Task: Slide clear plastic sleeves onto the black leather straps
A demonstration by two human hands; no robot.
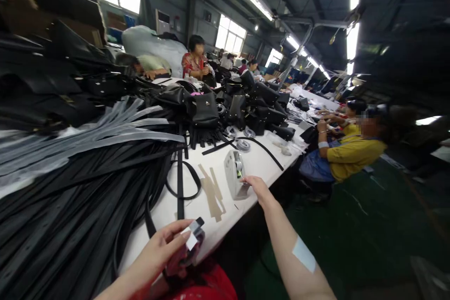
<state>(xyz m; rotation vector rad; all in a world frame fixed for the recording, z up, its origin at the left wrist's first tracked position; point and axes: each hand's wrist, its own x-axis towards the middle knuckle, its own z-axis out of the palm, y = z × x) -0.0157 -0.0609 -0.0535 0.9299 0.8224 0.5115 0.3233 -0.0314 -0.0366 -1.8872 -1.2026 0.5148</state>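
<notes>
My left hand [168, 243] is low in the view at the table's near edge, its thumb and fingers pinched on the end of a black strap [199, 221] with a white piece of tape or paper [191, 241] against it. Further right and forward, my right hand [256, 186] reaches to a light grey tape dispenser [232, 176] on the white table [225, 206], with its fingertips at the dispenser's right side. Whether those fingertips hold a bit of tape is too small to tell. Brown paper strips [212, 193] lie left of the dispenser.
Long black straps [80, 206] and translucent grey strips [116, 133] pile up at the left. Black leather bags [206, 110] heap up beyond the dispenser, near coiled rolls [242, 145]. A person in yellow [355, 150] sits at the right; a person in red [192, 63] is at the back.
</notes>
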